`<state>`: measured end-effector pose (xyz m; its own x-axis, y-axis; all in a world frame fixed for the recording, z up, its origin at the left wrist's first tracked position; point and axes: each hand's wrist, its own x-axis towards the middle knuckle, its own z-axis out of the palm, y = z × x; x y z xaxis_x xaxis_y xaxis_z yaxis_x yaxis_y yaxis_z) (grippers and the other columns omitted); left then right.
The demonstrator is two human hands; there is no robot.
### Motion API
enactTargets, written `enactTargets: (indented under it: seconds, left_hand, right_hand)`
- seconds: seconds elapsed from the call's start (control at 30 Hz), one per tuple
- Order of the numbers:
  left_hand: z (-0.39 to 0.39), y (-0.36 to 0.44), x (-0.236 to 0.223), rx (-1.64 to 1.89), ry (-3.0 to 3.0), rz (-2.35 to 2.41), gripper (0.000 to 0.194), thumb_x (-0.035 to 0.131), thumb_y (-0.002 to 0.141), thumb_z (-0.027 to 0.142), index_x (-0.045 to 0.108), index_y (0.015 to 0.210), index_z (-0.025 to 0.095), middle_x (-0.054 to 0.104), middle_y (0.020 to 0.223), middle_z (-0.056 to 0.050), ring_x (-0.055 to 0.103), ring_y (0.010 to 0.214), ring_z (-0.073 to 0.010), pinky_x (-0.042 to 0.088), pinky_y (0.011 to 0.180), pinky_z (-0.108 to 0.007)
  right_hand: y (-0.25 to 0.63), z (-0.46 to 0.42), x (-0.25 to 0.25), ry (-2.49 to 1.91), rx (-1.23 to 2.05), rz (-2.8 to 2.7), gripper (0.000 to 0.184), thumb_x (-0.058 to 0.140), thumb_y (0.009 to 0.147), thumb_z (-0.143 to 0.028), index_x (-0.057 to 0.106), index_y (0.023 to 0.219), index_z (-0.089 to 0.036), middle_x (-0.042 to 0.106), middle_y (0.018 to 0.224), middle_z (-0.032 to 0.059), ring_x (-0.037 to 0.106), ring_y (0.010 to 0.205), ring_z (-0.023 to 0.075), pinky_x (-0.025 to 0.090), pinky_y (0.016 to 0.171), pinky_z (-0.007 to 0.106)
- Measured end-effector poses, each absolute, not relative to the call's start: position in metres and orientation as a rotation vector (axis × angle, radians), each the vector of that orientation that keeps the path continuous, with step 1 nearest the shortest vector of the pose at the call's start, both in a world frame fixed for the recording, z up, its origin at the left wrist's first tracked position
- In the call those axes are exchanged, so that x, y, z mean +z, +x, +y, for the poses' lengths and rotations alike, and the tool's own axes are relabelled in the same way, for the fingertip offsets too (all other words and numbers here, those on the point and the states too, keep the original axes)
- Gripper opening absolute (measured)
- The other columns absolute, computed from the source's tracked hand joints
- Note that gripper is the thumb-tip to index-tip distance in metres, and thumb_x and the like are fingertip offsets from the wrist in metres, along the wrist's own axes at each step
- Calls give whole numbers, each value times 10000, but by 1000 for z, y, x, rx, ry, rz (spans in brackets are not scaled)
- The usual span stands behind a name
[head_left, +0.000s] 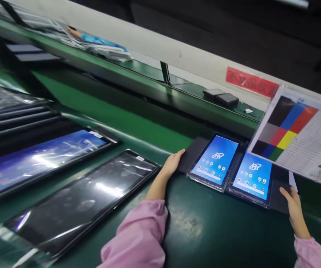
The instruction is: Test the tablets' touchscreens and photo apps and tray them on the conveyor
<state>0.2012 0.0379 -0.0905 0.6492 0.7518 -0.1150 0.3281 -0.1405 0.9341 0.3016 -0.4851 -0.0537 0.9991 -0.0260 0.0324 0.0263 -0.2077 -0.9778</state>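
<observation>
Two tablets with lit blue screens lie side by side on a dark mat (pixel 191 153) on the green bench: the left tablet (pixel 214 160) and the right tablet (pixel 252 177). My left hand (pixel 173 162) rests at the mat's left edge, fingers curled over it. My right hand (pixel 294 203) touches the mat's right end beside the right tablet, fingers slightly bent. Both arms wear pink sleeves.
Several large screens in clear film lie at the left, the nearest dark one (pixel 82 203) and a lit one (pixel 37 160). A colour test chart (pixel 297 134) leans at the right. A raised green shelf (pixel 138 80) carries two small black boxes (pixel 221 96). Another person's blue sleeve (pixel 99 39) shows far back.
</observation>
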Motion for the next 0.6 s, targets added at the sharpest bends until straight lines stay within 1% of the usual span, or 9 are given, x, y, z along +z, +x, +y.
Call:
enactTargets:
  seconds: [0.07, 0.13, 0.2, 0.27, 0.33, 0.47, 0.6]
  left_hand:
    - [59, 213, -90, 444, 1778, 904, 453, 646, 988, 583, 746, 1046, 145, 785, 1046, -80, 751, 973, -245, 601, 934, -451]
    - [78, 225, -90, 418, 1826, 936, 398, 645, 1012, 532, 726, 1080, 148, 760, 1096, -73, 733, 1030, -248, 587, 969, -471]
    - [96, 237, -91, 393, 1867, 970, 386, 647, 1014, 523, 723, 1084, 152, 748, 1114, -75, 720, 1067, -261, 578, 988, -481]
    - [111, 247, -92, 372, 1897, 1008, 392, 645, 1012, 532, 721, 1091, 156, 744, 1127, -80, 713, 1088, -267, 570, 1003, -493]
    - [122, 256, -94, 357, 1918, 1053, 410, 642, 1008, 550, 720, 1100, 159, 743, 1138, -88, 710, 1099, -268, 560, 1018, -507]
    - [135, 267, -98, 372, 1935, 1124, 445, 625, 1006, 585, 723, 1081, 157, 751, 1104, -89, 717, 1066, -259, 561, 1007, -504]
    - [137, 269, -101, 450, 1936, 1169, 485, 594, 1009, 617, 728, 1060, 154, 758, 1066, -91, 722, 1028, -252, 559, 991, -494]
  right_hand:
    - [332, -464, -52, -1847, -57, -50, 569, 820, 726, -610, 745, 1122, -209, 776, 1144, 84, 668, 1230, 364, 535, 1084, 497]
    - [360, -444, -47, -1932, -60, -107, 472, 814, 809, -551, 737, 1104, -191, 749, 1217, 102, 624, 1298, 345, 453, 1163, 546]
    - [383, -425, -41, -2025, -55, -172, 373, 781, 911, -484, 727, 1118, -179, 714, 1287, 105, 594, 1334, 317, 401, 1197, 576]
    - [401, -407, -36, -2118, -37, -234, 334, 739, 977, -456, 719, 1158, -176, 687, 1330, 101, 594, 1327, 304, 409, 1188, 581]
    - [413, -391, -34, -2206, -13, -275, 348, 714, 1005, -452, 704, 1217, -177, 666, 1360, 104, 605, 1303, 301, 441, 1164, 579]
    - [423, -372, -42, -2371, 42, -302, 364, 698, 1022, -430, 675, 1290, -186, 640, 1393, 111, 615, 1284, 299, 488, 1126, 565]
    - [417, -373, -56, -2517, 78, -297, 365, 673, 1036, -446, 675, 1280, -175, 654, 1366, 110, 628, 1268, 298, 508, 1107, 553]
